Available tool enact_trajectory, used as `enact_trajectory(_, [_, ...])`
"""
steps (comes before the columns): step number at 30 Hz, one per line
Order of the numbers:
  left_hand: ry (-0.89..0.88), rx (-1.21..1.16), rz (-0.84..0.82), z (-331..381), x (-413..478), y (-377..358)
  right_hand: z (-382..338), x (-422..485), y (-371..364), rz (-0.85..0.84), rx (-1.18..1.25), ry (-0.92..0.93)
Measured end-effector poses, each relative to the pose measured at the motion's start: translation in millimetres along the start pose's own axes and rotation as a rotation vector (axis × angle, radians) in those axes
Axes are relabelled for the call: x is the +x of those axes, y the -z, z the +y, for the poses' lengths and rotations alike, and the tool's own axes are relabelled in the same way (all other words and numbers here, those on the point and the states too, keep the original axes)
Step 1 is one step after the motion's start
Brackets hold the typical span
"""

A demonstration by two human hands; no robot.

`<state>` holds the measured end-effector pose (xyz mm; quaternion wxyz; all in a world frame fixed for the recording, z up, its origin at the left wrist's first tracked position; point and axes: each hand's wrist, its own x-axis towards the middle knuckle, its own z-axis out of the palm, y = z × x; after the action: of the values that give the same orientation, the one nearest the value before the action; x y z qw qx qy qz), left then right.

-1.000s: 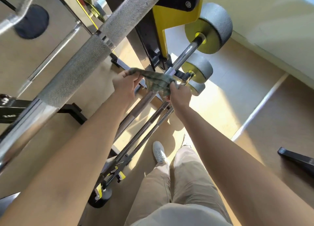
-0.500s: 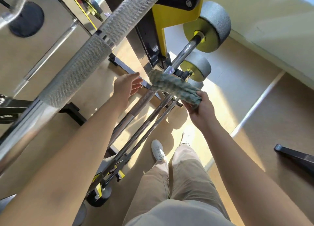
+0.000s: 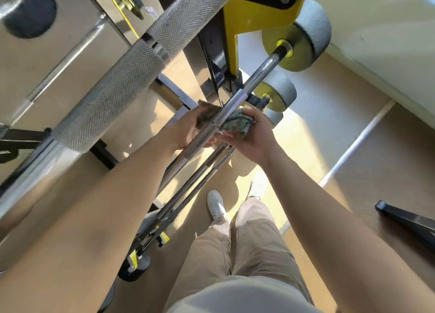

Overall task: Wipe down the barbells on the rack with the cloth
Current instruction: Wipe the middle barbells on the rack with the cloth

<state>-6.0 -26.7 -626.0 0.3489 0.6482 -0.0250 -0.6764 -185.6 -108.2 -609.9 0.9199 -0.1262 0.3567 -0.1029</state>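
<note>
A grey-green cloth [image 3: 236, 123] is bunched under a chrome barbell [image 3: 219, 121] that runs diagonally on the black and yellow rack [image 3: 231, 32]. My left hand [image 3: 186, 130] holds one end of the cloth on the bar's left side. On the right side my right hand [image 3: 255, 136] grips the other end. The bar crosses over the cloth and hides its middle. Two thinner barbells [image 3: 207, 169] lie lower on the rack, below my hands. A thick knurled barbell [image 3: 113, 86] crosses the upper left, close to the camera.
Grey weight discs with yellow faces [image 3: 299, 44] sit on the bar ends at the upper right. A black rack foot [image 3: 103, 152] lies left, another black bar [image 3: 404, 218] on the floor at right. My legs and white shoe [image 3: 216, 206] stand below.
My right hand brought the cloth back from the right and under the barbell. My left hand, which had let go, has taken hold of the cloth's other end again.
</note>
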Motion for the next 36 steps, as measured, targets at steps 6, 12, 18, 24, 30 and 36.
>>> enact_trajectory(6, [-0.204,-0.102,0.299,11.9,2.4,10.3,-7.6,4.9,5.6,0.090,-0.169,0.005])
enact_trajectory(12, [-0.583,-0.203,0.435,33.6,-14.4,14.5,-0.6,6.8,19.8,0.408,-0.688,0.090])
enact_trajectory(18, [-0.648,0.081,0.446,26.0,-20.0,-14.9,-8.1,-4.2,12.6,0.609,-0.710,0.357])
enact_trajectory(24, [-0.798,0.432,0.524,21.9,-26.7,-36.4,3.9,-9.1,5.2,0.806,-0.770,0.612])
enact_trajectory(30, [-1.125,0.508,0.590,53.5,-41.6,-61.1,16.4,29.5,-2.7,0.688,-0.931,0.437])
enact_trajectory(36, [-1.001,1.009,0.632,68.8,-33.2,-85.6,7.7,2.9,9.5,0.860,-0.863,0.532])
